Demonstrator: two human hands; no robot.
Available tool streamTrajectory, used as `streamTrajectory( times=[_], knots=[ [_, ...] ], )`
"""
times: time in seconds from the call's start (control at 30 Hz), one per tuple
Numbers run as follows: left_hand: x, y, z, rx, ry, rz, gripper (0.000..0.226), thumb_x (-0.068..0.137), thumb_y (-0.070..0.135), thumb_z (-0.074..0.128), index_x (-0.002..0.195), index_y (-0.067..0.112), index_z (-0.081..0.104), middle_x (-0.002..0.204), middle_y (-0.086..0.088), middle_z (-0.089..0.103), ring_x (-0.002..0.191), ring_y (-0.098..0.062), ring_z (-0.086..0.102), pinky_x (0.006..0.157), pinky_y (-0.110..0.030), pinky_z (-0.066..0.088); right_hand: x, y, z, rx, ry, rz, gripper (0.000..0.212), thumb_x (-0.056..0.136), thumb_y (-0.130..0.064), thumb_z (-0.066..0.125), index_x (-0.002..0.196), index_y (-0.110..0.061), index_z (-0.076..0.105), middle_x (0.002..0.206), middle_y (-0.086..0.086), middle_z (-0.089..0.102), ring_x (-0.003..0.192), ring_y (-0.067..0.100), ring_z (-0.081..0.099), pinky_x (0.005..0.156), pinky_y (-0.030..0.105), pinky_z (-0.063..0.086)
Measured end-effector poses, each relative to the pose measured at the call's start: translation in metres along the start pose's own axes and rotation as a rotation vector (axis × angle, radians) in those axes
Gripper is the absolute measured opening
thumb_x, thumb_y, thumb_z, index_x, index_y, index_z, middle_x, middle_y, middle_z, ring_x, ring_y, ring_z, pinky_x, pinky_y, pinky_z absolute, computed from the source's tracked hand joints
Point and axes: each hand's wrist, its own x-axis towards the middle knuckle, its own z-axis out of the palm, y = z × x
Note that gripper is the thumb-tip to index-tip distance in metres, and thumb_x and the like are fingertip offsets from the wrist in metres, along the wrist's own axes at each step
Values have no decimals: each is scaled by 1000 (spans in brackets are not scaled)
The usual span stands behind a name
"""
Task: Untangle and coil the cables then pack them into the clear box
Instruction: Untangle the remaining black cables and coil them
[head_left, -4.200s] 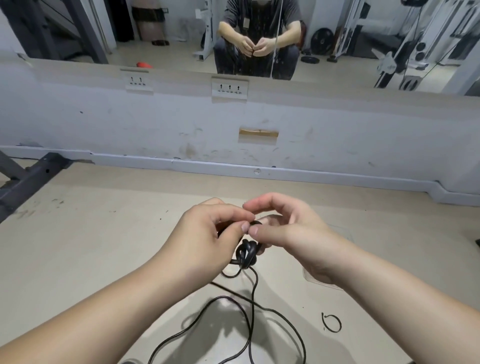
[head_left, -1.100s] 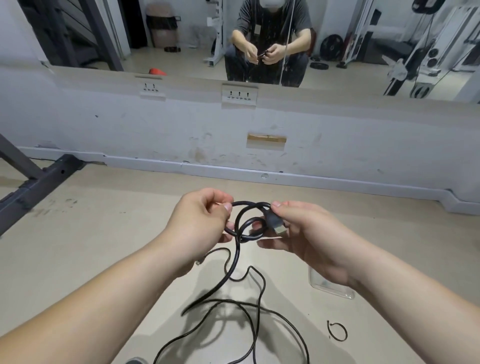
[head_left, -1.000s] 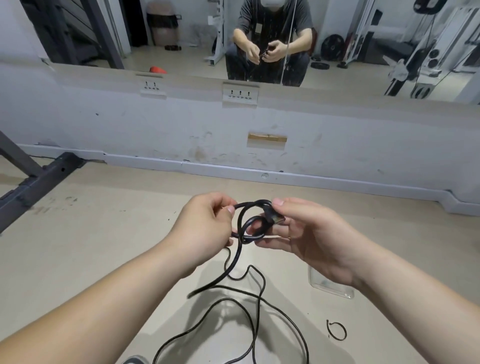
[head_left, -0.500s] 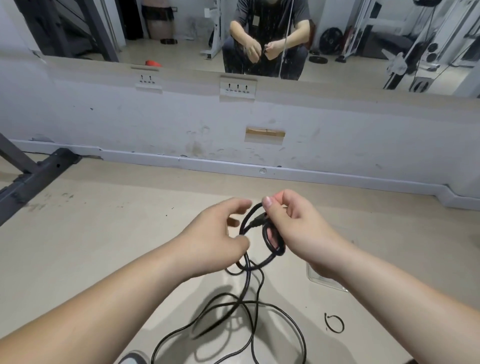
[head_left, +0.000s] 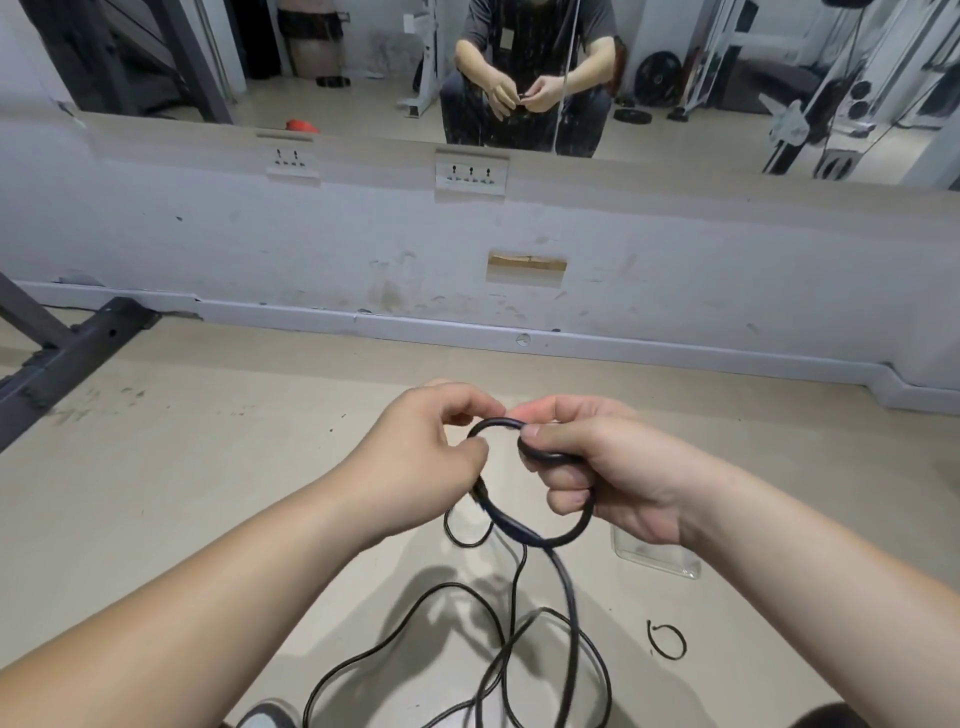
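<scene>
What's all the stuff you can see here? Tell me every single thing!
cable: at least one, black, looped between both hands, the rest trailing on the floor
clear box: one, see-through, on the floor, partly hidden behind the right wrist
small ring: one, black, on the floor right of the cable
socket plates: two, white, on the wall
wooden patch: one, brown, on the wall
mirror: one, above the wall, reflecting the person
metal frame: one, dark grey, on the floor at left
shoe: one tip, grey and white, bottom edge
left hand: one, pinches the loop's left side
right hand: one, pinches the loop's right side
</scene>
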Motion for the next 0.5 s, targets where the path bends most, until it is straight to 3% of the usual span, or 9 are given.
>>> streamTrajectory(
  times=[0.07,0.1,0.23,0.33,0.4,0.5],
  knots=[
    [-1,-1,-2,136,-13,42,32,89,6,57,94,34,71,94,16,73,59,8,61,61,-18,47,0,1,2,-50,4,37,6,100,-13,61,105,-10,63,69,8,55,46,11,23,42,22,24],
    [-1,-1,-3,174,-9,53,32,90,7,55,93,34,71,88,16,72,53,5,59,56,-21,45,-1,0,1,-99,4,81,13,100,-25,64,103,-12,62,71,9,56,47,11,23,40,22,26],
    [0,-3,-5,396,69,164,36,93,9,49,99,41,64,82,19,67,62,0,60,62,-34,56,-3,-8,-7,-253,-68,317,50,96,-60,57,106,-12,62,75,7,59,45,10,27,44,22,29],
    [3,-2,-9,407,145,163,32,89,9,49,95,37,62,80,16,69,70,-10,63,67,-38,56,-4,-12,-10,-88,-172,260,38,96,-46,58,99,-12,73,84,5,56,59,15,44,63,28,43],
    [6,-2,-14,364,145,104,27,89,9,50,90,34,62,75,11,69,69,-16,62,64,-36,54,-4,-13,-14,-22,-180,134,30,93,-28,58,108,-9,74,77,4,51,69,20,50,81,36,48],
    [2,3,-15,69,2,28,38,85,4,53,99,36,66,88,8,72,71,-24,66,62,-35,55,-2,-7,-17,-51,-112,-13,28,99,-13,50,120,-3,66,67,1,43,61,19,42,84,42,47]
  ],
)
